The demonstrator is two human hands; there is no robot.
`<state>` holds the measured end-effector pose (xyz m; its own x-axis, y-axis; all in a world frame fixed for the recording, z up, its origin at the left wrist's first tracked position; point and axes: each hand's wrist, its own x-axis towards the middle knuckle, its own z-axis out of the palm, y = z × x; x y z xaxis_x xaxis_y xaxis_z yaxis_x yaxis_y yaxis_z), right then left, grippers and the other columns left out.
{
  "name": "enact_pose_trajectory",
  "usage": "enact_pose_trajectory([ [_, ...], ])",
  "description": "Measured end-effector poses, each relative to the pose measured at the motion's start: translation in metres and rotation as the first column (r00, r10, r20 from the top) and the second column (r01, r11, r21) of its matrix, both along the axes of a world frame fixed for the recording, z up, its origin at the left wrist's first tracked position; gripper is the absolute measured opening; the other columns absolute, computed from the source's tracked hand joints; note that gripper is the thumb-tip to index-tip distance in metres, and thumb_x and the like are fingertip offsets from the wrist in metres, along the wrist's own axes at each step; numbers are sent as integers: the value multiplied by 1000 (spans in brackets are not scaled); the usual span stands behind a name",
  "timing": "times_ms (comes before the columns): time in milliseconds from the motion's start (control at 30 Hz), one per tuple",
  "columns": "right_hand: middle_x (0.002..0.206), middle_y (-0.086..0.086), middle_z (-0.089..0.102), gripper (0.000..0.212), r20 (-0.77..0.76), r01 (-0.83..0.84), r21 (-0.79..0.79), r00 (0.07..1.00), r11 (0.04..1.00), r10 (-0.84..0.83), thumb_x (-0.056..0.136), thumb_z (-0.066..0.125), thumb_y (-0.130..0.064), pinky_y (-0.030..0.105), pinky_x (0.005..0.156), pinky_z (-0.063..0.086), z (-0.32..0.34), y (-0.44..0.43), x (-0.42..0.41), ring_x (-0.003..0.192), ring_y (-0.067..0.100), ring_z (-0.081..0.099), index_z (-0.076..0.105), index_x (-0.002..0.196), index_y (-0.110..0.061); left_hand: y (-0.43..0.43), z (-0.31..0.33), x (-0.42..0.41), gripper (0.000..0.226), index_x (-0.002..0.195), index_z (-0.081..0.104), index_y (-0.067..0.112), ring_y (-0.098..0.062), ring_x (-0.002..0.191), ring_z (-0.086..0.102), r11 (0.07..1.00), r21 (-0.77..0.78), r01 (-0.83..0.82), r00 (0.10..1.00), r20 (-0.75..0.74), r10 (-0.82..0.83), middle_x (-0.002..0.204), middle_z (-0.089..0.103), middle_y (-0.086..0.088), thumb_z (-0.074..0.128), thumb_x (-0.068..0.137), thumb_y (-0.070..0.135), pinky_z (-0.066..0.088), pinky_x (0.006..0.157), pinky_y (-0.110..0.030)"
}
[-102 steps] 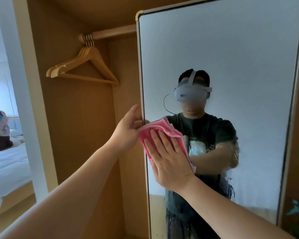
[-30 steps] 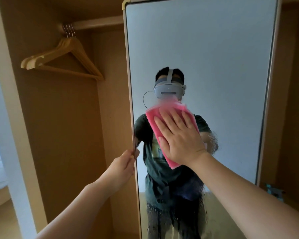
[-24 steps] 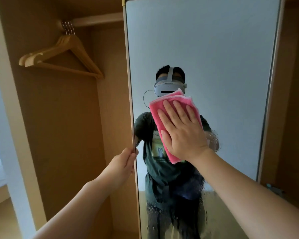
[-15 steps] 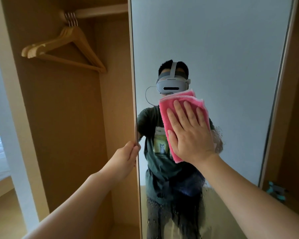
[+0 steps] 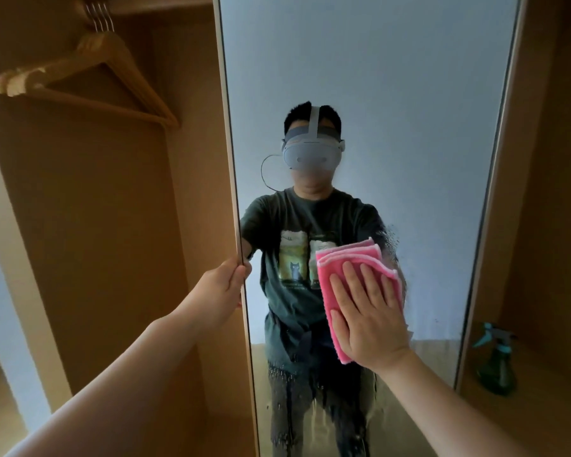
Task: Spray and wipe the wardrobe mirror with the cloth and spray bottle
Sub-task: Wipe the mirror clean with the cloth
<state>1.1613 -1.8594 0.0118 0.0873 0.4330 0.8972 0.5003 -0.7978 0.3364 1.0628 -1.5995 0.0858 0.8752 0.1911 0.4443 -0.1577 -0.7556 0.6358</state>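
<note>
The tall wardrobe mirror (image 5: pixel 409 110) fills the middle of the view and reflects a person wearing a headset. My right hand (image 5: pixel 368 315) lies flat, pressing a folded pink cloth (image 5: pixel 350 262) against the glass at chest height in the reflection. My left hand (image 5: pixel 223 288) grips the mirror door's left edge, fingers curled round it. Wet streaks and droplets cover the lower glass (image 5: pixel 314 413) and a patch to the right of the cloth. A green spray bottle (image 5: pixel 493 361) with a teal trigger stands on a wooden shelf at the right, apart from both hands.
Left of the mirror door is an open wardrobe bay with several wooden hangers (image 5: pixel 80 77) on a rail. A wooden wardrobe panel (image 5: pixel 554 159) stands at the right. A white wall edge (image 5: pixel 0 291) shows at far left.
My right hand has slid the cloth down and to the right, from over the reflected headset to chest level. My left hand keeps its hold on the door edge. The view has tilted downward.
</note>
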Motion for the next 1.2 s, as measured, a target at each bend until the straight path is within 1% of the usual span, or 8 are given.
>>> enact_pose_trajectory([
  [100, 154, 12, 30, 60, -2, -5, -4, 1000, 1000, 5, 94, 43, -39, 55, 119, 12, 0, -2, 1, 147, 33, 17, 37, 147, -12, -1, 1, 1, 19, 89, 49, 44, -14, 71, 66, 1000, -1, -1, 1000, 4, 1, 84, 63, 2, 33, 100, 41, 59, 63, -27],
  [267, 158, 12, 23, 58, 21, -4, -66, 1000, 998, 5, 99, 35, -39, 53, 120, 7, 12, -10, 6, 148, 34, 16, 32, 150, -13, -2, 1, 1, 22, 101, 51, 34, -16, 73, 67, 1000, 2, -23, 1000, -10, 23, 87, 63, 1, 31, 98, 44, 60, 68, -38],
  [400, 161, 11, 14, 60, 51, 27, -95, 998, 995, -23, 101, 30, -40, 53, 120, 6, 32, -20, 13, 148, 34, 14, 20, 154, -14, -2, 0, 0, 23, 105, 51, 32, -15, 72, 66, 999, 6, -33, 999, -5, 33, 86, 63, 3, 31, 99, 43, 60, 68, -37],
  [567, 161, 13, 13, 61, 69, 53, -108, 997, 993, -46, 100, 29, -41, 53, 120, 3, 60, -30, 19, 149, 36, 10, 21, 153, -13, -1, 0, 0, 21, 103, 49, 34, -14, 73, 66, 999, 11, -32, 999, -11, 32, 87, 63, 4, 31, 100, 43, 60, 67, -34],
  [700, 158, 14, 16, 61, 38, 85, -3, 996, 996, -85, 100, 23, -43, 52, 120, 5, 94, -40, 20, 148, 35, 10, 20, 152, -12, -1, 0, 0, 20, 103, 48, 36, -14, 73, 66, 1000, 10, -29, 1000, -6, 29, 87, 62, 4, 30, 99, 44, 60, 67, -32],
  [833, 157, 17, 25, 62, 16, 126, 55, 992, 991, -127, 99, 25, -42, 51, 120, 5, 121, -50, 22, 145, 38, 20, 25, 152, -10, -1, -1, 0, 20, 91, 48, 40, -13, 72, 67, 1000, 4, -12, 1000, -2, 12, 86, 63, 3, 30, 99, 45, 60, 67, -32],
  [1067, 157, 19, 25, 61, -34, 158, 170, 987, 973, -155, 100, 25, -39, 50, 120, 3, 124, -49, 20, 146, 39, 19, 24, 152, -8, -1, 0, -1, 21, 90, 49, 40, -14, 71, 67, 1000, 1, 2, 1000, 4, -2, 86, 63, 1, 30, 100, 43, 59, 66, -32],
  [1200, 157, 21, 24, 61, -66, 159, 237, 987, 958, -147, 99, 26, -38, 49, 120, 2, 115, -52, 21, 145, 40, 18, 21, 152, -7, -1, -1, -2, 23, 89, 50, 35, -16, 70, 67, 1000, 5, 1, 1000, 12, -1, 85, 63, -4, 31, 100, 42, 56, 57, -23],
])
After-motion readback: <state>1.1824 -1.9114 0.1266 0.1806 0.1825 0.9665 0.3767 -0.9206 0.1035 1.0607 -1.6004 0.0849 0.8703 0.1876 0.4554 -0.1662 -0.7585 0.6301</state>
